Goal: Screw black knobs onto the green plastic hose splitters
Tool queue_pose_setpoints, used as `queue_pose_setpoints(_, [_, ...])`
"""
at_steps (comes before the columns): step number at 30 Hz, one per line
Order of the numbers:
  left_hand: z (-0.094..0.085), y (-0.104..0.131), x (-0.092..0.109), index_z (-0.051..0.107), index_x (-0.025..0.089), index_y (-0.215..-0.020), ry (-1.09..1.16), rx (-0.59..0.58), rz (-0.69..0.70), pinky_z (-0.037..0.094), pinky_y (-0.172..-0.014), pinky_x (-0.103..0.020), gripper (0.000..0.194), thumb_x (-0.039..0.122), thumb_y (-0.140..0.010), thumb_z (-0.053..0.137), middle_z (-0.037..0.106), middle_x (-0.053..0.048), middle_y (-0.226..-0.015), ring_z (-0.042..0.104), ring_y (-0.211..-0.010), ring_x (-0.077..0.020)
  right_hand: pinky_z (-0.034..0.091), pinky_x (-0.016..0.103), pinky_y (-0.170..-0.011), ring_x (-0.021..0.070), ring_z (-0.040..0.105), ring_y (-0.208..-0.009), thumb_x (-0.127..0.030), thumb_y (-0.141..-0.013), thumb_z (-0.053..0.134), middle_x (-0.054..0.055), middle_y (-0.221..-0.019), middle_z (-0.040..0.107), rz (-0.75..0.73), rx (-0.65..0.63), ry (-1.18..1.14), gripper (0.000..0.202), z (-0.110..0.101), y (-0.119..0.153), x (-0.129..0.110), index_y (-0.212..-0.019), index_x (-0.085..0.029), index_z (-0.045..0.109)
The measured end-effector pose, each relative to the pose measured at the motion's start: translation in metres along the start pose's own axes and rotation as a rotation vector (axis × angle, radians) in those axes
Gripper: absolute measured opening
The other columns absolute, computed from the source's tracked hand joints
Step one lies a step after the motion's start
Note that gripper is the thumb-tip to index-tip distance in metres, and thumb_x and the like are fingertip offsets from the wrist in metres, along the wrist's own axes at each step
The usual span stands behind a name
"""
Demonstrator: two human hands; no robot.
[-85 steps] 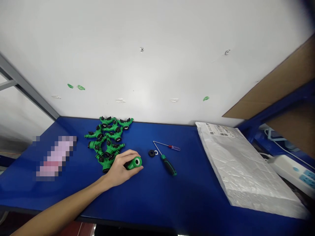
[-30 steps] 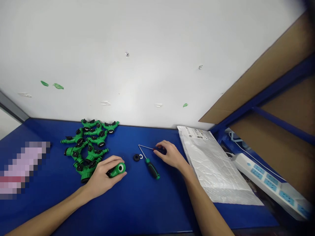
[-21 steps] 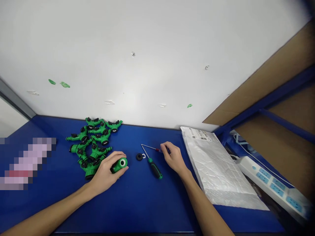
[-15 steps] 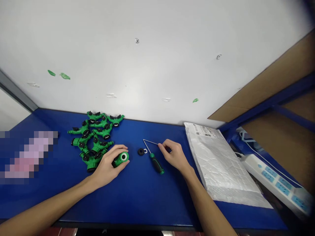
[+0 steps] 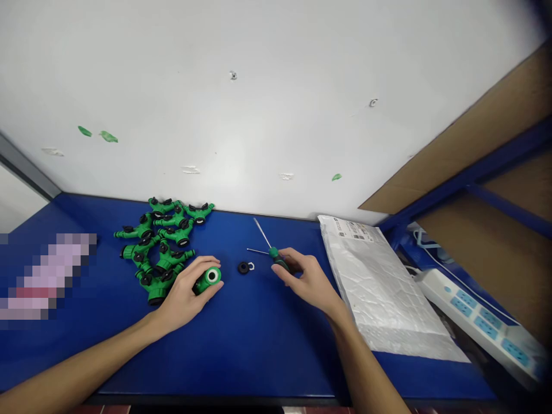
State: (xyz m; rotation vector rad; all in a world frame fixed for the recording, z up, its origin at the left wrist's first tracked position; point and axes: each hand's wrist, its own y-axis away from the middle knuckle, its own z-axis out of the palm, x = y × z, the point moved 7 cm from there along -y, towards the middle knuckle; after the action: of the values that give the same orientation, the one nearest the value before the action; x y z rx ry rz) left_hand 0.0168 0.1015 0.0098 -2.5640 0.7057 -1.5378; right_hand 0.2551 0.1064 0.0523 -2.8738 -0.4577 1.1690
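At the middle of the blue table [image 5: 241,351], a green hose fitting [image 5: 206,282] is sitting in the left hand [image 5: 183,299], its round end facing up with a white ring around a dark bore. Thumb and fingers are closing round its sides from the near left, probably so that the end face is staying uncovered and the body steady.

To the right, the right hand [image 5: 313,286] is curling shut on the green-and-black handle of a screwdriver [image 5: 274,253], the shaft pointing far and left. Thumb and fingers are lying along the handle, likely for control. A thinner metal shaft [image 5: 257,250] is showing just beneath; its other end is hidden by the hand.

Between the hands, a black ring [image 5: 243,268] and a small white ring [image 5: 251,266] are lying touching or nearly so, perhaps set there to be in easy view.

Left and far, Y-shaped hose splitters [image 5: 170,260] with black levers are crowding together, seemingly bunched to one side for working room. A pixelated pink item [image 5: 60,264] is lying farther left, unreadable. On the right, a bubble mailer [image 5: 388,287] is resting on the table, a white power strip [image 5: 478,313] running alongside.
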Motion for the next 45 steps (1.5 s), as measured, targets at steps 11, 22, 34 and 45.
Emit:
queue_pose_setpoints(11, [-0.004,-0.002,0.011,0.059,0.020,-0.112,-0.120,0.061,0.121,0.056,-0.090,-0.039,0.021,0.023,-0.091,0.060,0.062,-0.011,-0.116,0.065,-0.105,-0.0232,0.048,0.025,-0.056,0.0137,0.059,-0.062,-0.031,-0.095,0.054,0.004,-0.082,0.064,-0.098,-0.021,-0.197,0.015,0.006,0.007,-0.021,-0.102,-0.020,0.061])
queue_pose_setpoints(22, [0.007,0.006,0.013,0.057,0.019,-0.120,-0.334,0.008,0.253,0.062,-0.076,-0.031,0.025,0.023,-0.095,0.053,0.065,-0.012,-0.119,0.070,-0.100,-0.0222,0.054,0.028,-0.064,0.0147,0.063,-0.070,-0.013,-0.086,0.059,0.005,-0.088,0.064,-0.363,0.125,0.033,0.016,-0.003,0.014,-0.061,-0.094,-0.020,0.072])
queue_pose_setpoints(34, [0.006,0.005,0.015,0.056,0.019,-0.111,-0.386,0.045,0.241,0.055,-0.054,-0.022,0.017,0.024,-0.097,0.049,0.062,-0.009,-0.102,0.068,-0.076,-0.0157,0.041,0.027,-0.049,0.0136,0.055,-0.047,-0.029,-0.093,0.058,0.003,-0.059,0.065,-0.260,0.121,0.109,0.024,0.013,0.007,-0.062,-0.080,-0.016,0.074])
queue_pose_setpoints(45, [0.002,0.002,0.017,0.059,0.019,-0.103,-0.089,0.006,0.167,0.056,-0.073,-0.030,0.013,0.024,-0.091,0.060,0.061,-0.006,-0.097,0.064,-0.080,-0.0173,0.042,0.024,-0.048,0.0148,0.059,-0.053,-0.034,-0.088,0.064,0.002,-0.064,0.070,-0.052,0.046,-0.220,0.025,0.019,-0.002,-0.028,-0.074,-0.017,0.076])
